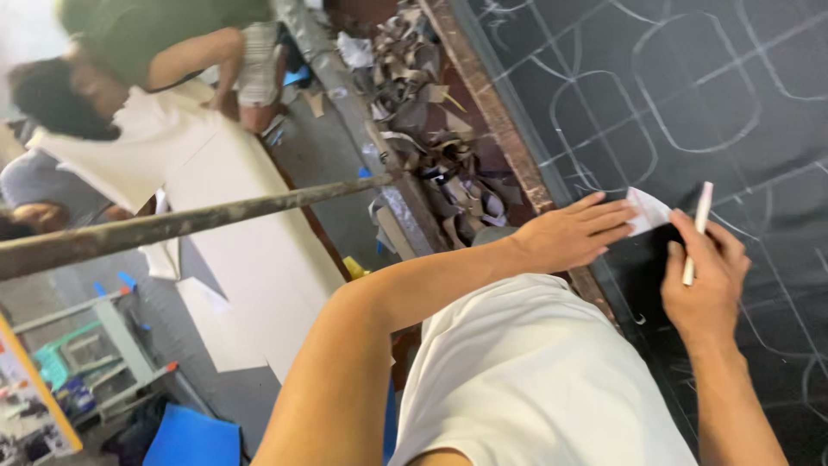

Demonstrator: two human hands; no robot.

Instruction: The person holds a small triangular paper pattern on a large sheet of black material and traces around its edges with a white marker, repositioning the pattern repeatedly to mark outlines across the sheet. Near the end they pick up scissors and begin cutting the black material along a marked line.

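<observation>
while several outlines are already showing on the dark sheet (707, 52), the left hand (569, 233) is lying flat, pressing a white template (649, 210) at three o'clock; the right hand (703, 280) is gripping a white marker (697, 233).

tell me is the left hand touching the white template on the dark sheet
Touching: the head view shows the left hand lying flat with its fingertips over the white template on the dark sheet.

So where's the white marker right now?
The white marker is in the right hand, at the right of the head view, over the dark sheet, beside the white card under the left hand.
</observation>
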